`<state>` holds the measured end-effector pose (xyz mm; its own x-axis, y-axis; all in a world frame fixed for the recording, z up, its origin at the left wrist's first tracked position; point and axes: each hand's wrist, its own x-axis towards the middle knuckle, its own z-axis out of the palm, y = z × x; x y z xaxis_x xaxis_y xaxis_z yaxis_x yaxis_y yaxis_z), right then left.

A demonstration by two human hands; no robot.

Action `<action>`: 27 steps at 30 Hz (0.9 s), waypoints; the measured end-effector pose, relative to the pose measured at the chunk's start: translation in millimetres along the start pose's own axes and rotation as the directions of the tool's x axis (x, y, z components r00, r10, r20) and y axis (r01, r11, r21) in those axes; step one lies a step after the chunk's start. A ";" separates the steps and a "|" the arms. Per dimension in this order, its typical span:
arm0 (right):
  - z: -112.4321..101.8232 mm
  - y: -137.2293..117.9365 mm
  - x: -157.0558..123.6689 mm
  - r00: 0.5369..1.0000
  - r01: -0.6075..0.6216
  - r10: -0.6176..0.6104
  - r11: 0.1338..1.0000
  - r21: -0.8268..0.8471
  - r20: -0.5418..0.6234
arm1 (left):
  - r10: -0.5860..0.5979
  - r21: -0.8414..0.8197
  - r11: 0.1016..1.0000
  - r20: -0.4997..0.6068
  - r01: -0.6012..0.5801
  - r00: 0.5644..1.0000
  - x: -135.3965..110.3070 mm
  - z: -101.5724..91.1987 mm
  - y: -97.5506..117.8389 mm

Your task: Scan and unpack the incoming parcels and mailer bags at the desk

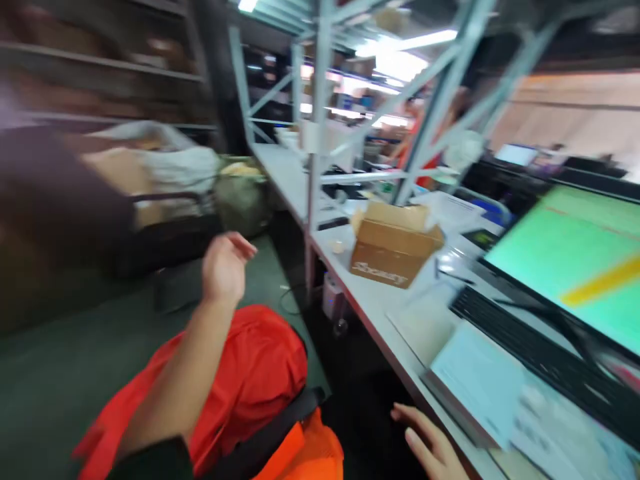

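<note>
My left hand [225,267] is raised over a red cloth item [250,360], possibly a garment or bag, in the lower middle. It is blurred by motion, with its fingers loosely stretched to the right and nothing seen in them. At the bottom edge, my right hand [430,443] is partly cut off. Its fingers are apart and empty, close to the front edge of the desk [373,327]. A stack of pale blue paper or a flat box [480,377] lies to the right of that hand. Below the red cloth shows a bright orange piece [310,450] with a dark strap.
An open cardboard box [393,243] stands on the desk by a metal frame post [317,127]. A black keyboard [540,363] and a lit monitor [575,260] are at the right. Sacks [243,197] and shelves line the left. Behind the frame is a person in red [415,143].
</note>
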<state>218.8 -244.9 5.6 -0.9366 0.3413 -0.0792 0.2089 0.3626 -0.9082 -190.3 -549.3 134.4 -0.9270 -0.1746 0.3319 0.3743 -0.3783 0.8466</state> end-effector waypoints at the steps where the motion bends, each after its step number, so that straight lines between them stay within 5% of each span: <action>1: -2.5 -0.8 -12.6 0.995 -0.055 0.058 0.998 0.037 -0.084 | -0.077 0.024 0.997 0.193 0.073 0.978 -31.5 35.7 -29.9; 2: -5.2 -2.0 -24.9 0.982 -0.083 0.094 0.994 0.070 -0.163 | -0.161 0.059 0.987 0.359 0.150 0.919 -64.5 67.1 -57.3; 4: -10.8 -3.3 -48.6 0.944 -0.060 0.101 0.989 0.136 -0.315 | -0.343 0.226 0.939 0.632 0.258 0.695 -126.5 120.5 -103.1; 7: -18.9 3.1 -75.6 0.812 0.012 0.111 0.979 0.205 -0.573 | -0.463 0.373 0.885 0.772 0.279 0.436 -195.2 190.0 -148.2; 10: -29.7 18.4 -78.2 0.551 0.017 0.106 0.990 0.138 -0.828 | -0.454 0.384 0.884 0.841 0.267 0.294 -238.5 248.2 -169.6; 12: -37.2 29.1 -64.9 0.448 -0.049 0.091 0.996 0.077 -0.889 | -0.433 0.382 0.890 0.879 0.250 0.198 -258.2 272.9 -174.8; 16: -39.6 38.1 -28.7 0.503 -0.120 0.093 0.992 0.037 -0.859 | -0.398 0.376 0.901 0.915 0.215 0.065 -280.3 280.8 -174.2; 19: -34.9 28.8 -19.1 0.546 -0.063 0.033 0.998 -0.001 -0.837 | -0.388 0.366 0.906 0.919 0.213 0.071 -282.6 262.3 -171.0; 22: -43.9 16.0 -39.8 0.655 -0.016 -0.043 0.997 -0.070 -0.755 | -0.343 0.308 0.931 0.921 0.196 0.184 -274.9 240.6 -170.3; 23: -52.1 14.8 -55.1 0.653 -0.037 -0.057 0.994 -0.107 -0.755 | -0.318 0.283 0.944 0.918 0.172 0.235 -270.4 234.9 -171.3; 25: -75.5 21.4 -98.7 0.520 -0.163 -0.077 0.969 -0.188 -0.851 | -0.275 0.253 0.961 0.896 0.109 0.349 -259.6 227.5 -175.7; 27: -105.1 41.6 -154.9 0.211 -0.394 -0.116 0.899 -0.193 -0.971 | -0.247 0.253 0.966 0.857 0.049 0.453 -248.5 225.9 -182.6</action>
<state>402.1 -191.5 23.3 0.0511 0.8714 0.4879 0.6109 0.3591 -0.7055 -33.3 -231.6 -8.7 -0.5315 0.7931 0.2974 0.3107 -0.1441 0.9395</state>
